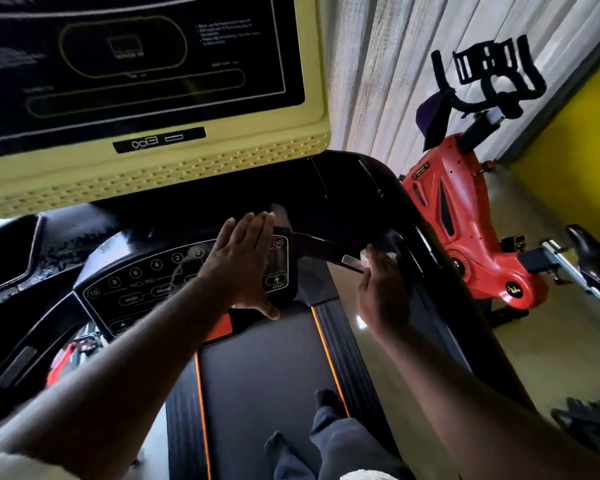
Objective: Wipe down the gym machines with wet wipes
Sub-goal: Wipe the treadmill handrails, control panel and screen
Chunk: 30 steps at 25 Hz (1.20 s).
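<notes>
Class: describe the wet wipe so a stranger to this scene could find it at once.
Start at the treadmill's yellow-framed screen and drop to the black handrail curving right beneath it. The right hand grips the wipe there: a white crumpled scrap, unlike the silver plate beside it.

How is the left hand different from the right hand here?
The left hand lies flat with straight fingers; the right hand is curled. The left hand holds nothing, while the right hand grips a white wet wipe. The left hand rests on the button panel; the right hand is at the black handlebar. Both are bare and touch the same treadmill.
</notes>
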### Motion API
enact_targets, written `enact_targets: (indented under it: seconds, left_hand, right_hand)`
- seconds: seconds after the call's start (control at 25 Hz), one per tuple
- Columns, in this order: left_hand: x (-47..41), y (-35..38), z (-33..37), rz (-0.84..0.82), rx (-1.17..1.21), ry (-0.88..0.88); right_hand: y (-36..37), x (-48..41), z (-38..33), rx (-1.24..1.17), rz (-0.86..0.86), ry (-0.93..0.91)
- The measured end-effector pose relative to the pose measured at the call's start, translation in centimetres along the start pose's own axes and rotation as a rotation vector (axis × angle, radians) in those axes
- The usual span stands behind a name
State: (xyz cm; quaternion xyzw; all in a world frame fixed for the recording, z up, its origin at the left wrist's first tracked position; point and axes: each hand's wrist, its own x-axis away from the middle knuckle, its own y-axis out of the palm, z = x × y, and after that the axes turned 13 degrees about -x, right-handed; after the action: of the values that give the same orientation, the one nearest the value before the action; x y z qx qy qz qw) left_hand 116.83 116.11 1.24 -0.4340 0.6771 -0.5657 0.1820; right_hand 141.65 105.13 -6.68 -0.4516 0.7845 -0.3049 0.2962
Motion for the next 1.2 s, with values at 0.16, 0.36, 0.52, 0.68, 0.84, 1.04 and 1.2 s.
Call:
enact_targets:
  seconds: [0.16, 0.36, 0.52, 0.68, 0.84, 1.04, 1.2]
  left_hand:
    - [-0.1, 0.0, 0.0, -0.028, 0.001, -0.012]
    - [0.4, -1.0, 0.2, -0.047, -0.015, -0.023]
    - [0.3, -1.3, 0.6, -0.061, -0.008, -0.040]
    - [0.1, -1.5, 1.0, -0.103, -0.026, -0.089]
    - [0.0, -2.1, 1.4, -0.118, -0.028, -0.107]
    - [-0.3, -1.6, 1.5, -0.101, 0.004, -0.119]
    - [0.0, -1.3, 1.0, -0.087, 0.024, -0.097]
  right_hand:
    - [1.0, -7.9, -9.4, -0.173, -0.409, 0.020]
    - [-0.4, -11.7, -4.8, -0.035, -0.778, 0.137]
    - [-2.2, -9.3, 0.3, 0.042, -0.673, 0.266]
    - [0.1, -9.1, -5.2, -0.173, -0.564, 0.110]
    - [0.6, -6.8, -4.2, -0.331, -0.454, -0.165]
    - [-2.4, -0.5, 6.5, -0.230, -0.155, -0.416]
    - [0.7, -0.7, 2.9, -0.208, -0.144, -0.542]
